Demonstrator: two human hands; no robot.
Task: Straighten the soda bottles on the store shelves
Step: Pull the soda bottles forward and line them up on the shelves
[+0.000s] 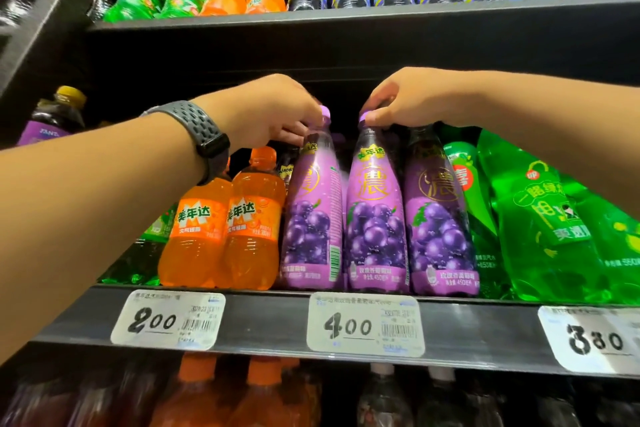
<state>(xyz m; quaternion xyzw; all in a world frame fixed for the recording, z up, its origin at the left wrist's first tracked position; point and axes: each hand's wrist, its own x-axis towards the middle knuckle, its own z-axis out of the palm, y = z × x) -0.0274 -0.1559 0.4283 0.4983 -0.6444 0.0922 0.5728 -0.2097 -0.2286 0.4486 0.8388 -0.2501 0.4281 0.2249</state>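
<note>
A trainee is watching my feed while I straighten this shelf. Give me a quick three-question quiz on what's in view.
1. True or false: the left hand holds an orange bottle's cap.
2. The tag under the grape bottles reads: A) 2.00 B) 4.00 C) 3.80
3. Fill in: the right hand grips the cap of the ____ grape bottle.

Key: 1 false, it grips the left grape bottle's cap; 2 B; 3 middle.
</note>
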